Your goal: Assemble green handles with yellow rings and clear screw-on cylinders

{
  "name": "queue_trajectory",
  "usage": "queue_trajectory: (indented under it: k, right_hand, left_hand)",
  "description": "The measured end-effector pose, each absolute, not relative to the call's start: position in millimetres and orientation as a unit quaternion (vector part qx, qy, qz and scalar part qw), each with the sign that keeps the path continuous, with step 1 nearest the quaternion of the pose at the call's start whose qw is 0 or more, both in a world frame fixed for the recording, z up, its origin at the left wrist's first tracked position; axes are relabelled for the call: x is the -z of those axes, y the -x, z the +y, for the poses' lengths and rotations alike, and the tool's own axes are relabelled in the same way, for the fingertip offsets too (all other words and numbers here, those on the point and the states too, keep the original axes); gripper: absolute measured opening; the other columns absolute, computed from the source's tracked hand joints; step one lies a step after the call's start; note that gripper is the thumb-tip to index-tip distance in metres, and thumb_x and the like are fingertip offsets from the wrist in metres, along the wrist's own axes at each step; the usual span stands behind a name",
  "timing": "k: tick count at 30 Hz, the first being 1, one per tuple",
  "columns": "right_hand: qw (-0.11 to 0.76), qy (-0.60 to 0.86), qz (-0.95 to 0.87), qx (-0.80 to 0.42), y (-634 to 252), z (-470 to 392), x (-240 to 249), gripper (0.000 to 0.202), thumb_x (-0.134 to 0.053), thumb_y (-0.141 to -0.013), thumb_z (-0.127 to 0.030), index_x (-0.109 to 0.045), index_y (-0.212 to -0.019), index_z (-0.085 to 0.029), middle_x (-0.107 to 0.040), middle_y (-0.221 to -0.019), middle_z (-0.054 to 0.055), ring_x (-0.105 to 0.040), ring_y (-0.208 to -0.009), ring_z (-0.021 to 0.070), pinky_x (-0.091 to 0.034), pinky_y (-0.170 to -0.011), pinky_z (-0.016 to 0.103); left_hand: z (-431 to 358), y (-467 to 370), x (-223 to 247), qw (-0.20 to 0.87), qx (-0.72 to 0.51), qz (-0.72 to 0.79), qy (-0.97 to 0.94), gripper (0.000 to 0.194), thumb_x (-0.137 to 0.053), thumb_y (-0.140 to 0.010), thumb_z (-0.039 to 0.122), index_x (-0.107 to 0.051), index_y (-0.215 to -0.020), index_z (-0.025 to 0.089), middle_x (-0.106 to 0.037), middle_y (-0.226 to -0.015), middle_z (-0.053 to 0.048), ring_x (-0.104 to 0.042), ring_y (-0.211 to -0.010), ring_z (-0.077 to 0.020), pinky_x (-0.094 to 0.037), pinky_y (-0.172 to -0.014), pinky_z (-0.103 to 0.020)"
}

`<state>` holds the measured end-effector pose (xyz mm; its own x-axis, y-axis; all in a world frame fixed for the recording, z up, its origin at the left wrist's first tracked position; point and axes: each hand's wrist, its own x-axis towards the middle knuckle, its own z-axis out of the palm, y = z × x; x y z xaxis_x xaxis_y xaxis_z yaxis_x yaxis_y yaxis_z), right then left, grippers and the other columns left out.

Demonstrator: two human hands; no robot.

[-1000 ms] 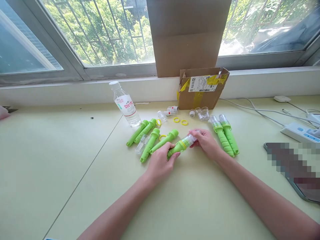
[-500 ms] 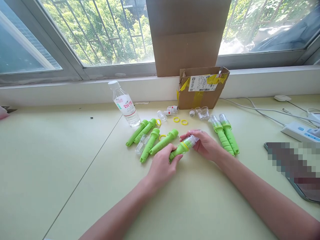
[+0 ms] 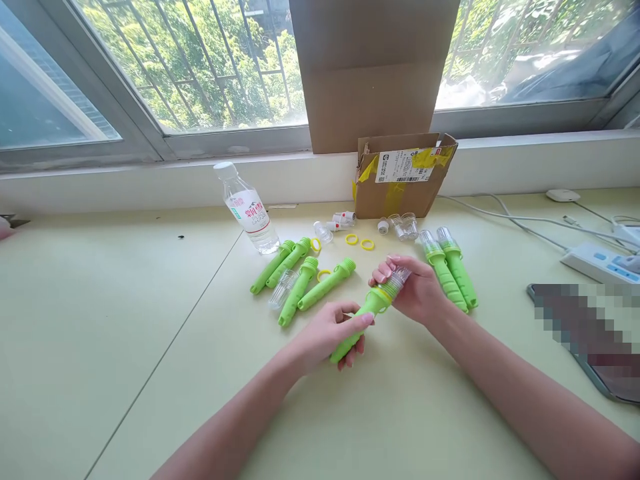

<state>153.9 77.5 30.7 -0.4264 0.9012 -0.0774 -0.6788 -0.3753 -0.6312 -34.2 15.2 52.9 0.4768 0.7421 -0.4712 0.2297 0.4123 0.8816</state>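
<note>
My left hand [image 3: 330, 333] is closed round a green flashlight-like handle [image 3: 369, 308], its thumb along the top. My right hand [image 3: 419, 291] wraps the clear ribbed cap [image 3: 399, 279] on the handle's upper end. A yellow ring sits where cap and handle meet. The piece is tilted, its cap end pointing away to the right. Left of my hands lie several similar green handles [image 3: 327, 285] without caps, with a loose clear cap [image 3: 283, 289] among them. Just beyond my right hand, two capped green pieces [image 3: 456, 270] rest side by side.
Several yellow rings [image 3: 367, 245], small white parts with red dots [image 3: 341, 225] and clear caps [image 3: 410, 227] lie near a cardboard box [image 3: 403, 190]. A water bottle [image 3: 253, 217] stands at back left. On the right are a power strip [image 3: 600, 267], cables and a phone [image 3: 580, 340].
My left hand has slid down and turned on the handle, thumb now on top and more of its lower end showing. My right hand's fingers have wrapped further over the cap.
</note>
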Motion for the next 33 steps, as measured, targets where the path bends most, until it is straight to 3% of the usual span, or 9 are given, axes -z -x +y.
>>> queue_trajectory:
  k: [5,9,13,22,33]
  right_hand:
    - [0.464,0.181,-0.244,-0.832,-146.4,68.5,-40.1,0.027,-0.061,-0.080,-0.023,-0.053,-0.054,-0.018,-0.050,-0.052,-0.003,-0.049,-0.054,0.0104,-0.048,-0.067,0.029]
    - [0.449,0.197,-0.248,-0.835,-143.2,65.7,-43.0,0.026,-0.061,-0.079,-0.022,-0.052,-0.054,-0.020,-0.048,-0.050,-0.003,-0.047,-0.052,0.0113,-0.047,-0.062,0.029]
    - [0.445,0.219,-0.271,-0.825,-143.9,66.8,-44.3,0.028,-0.061,-0.078,-0.022,-0.052,-0.052,-0.020,-0.047,-0.049,-0.003,-0.046,-0.051,0.0119,-0.047,-0.062,0.029]
    - [0.454,0.214,-0.319,-0.804,-144.8,63.3,-52.1,0.031,-0.058,-0.082,-0.022,-0.054,-0.052,-0.019,-0.050,-0.050,-0.002,-0.049,-0.053,0.0128,-0.046,-0.065,0.031]
    - [0.520,0.252,-0.274,-0.769,-133.6,57.5,-51.1,0.029,-0.061,-0.079,-0.022,-0.050,-0.052,-0.020,-0.049,-0.048,-0.003,-0.048,-0.050,0.0129,-0.046,-0.062,0.032]
  left_hand:
    - [7.7,28.3,-51.4,0.798,-0.134,0.398,-0.433,0.038,-0.061,-0.081,0.052,-0.047,-0.072,0.019,-0.048,-0.050,0.006,-0.033,-0.033,-0.0051,-0.025,-0.032,-0.019]
    - [0.4,21.0,-52.9,0.792,-0.125,0.416,-0.429,0.039,-0.062,-0.081,0.046,-0.036,-0.068,0.021,-0.040,-0.048,0.009,-0.030,-0.035,-0.0049,-0.022,-0.033,-0.018]
    - [-4.3,14.3,-52.6,0.708,-0.147,0.490,-0.487,0.029,-0.055,-0.085,0.039,-0.035,-0.072,0.022,-0.038,-0.049,0.009,-0.032,-0.036,-0.0064,-0.027,-0.035,-0.019]
    - [-10.4,7.2,-42.2,0.528,-0.225,0.535,-0.620,0.027,-0.044,-0.085,0.026,-0.025,-0.066,0.021,-0.026,-0.059,0.006,-0.024,-0.051,-0.0079,-0.021,-0.045,-0.022]
    - [-11.8,5.8,-36.1,0.298,-0.175,0.638,-0.689,0.026,-0.041,-0.083,0.016,-0.022,-0.067,0.023,-0.025,-0.054,0.006,-0.016,-0.050,-0.0122,-0.012,-0.050,-0.030]
